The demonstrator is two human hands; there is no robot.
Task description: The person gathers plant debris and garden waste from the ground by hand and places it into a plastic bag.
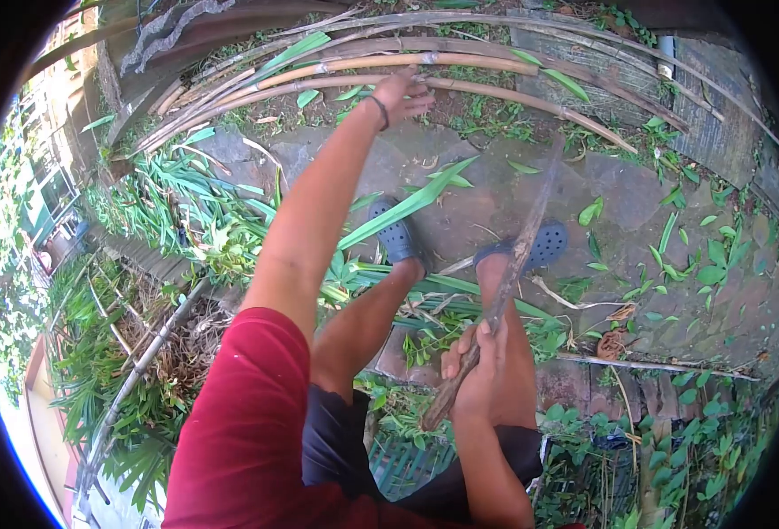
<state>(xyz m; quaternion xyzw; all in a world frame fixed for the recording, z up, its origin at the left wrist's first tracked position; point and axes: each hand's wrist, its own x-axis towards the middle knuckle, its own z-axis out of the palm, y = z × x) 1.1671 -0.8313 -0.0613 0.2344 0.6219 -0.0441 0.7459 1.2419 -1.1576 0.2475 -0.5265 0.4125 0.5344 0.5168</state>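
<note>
My left hand (402, 95), with a dark band at the wrist, is stretched far forward over the bamboo poles. Its fingers are spread, with the tips overlapping the nearer bamboo pole (504, 94); a second yellowish bamboo pole (363, 63) runs just beyond. Close to my right knee, my right hand (479, 366) is wrapped round a long brown stick (523, 238). The stick is rough and thicker at its lower end, which juts out below my fist. From there it slants up to the right and tapers to a thin tip above the stone path.
My feet, in blue-grey clogs (545, 244), stand on the stone path (614, 189). Cut long green leaves (407, 207) lie around them. Wooden boards (715, 106) are at the upper right, leafy plants (689, 441) at the lower right, and a pole (147, 366) leans at left.
</note>
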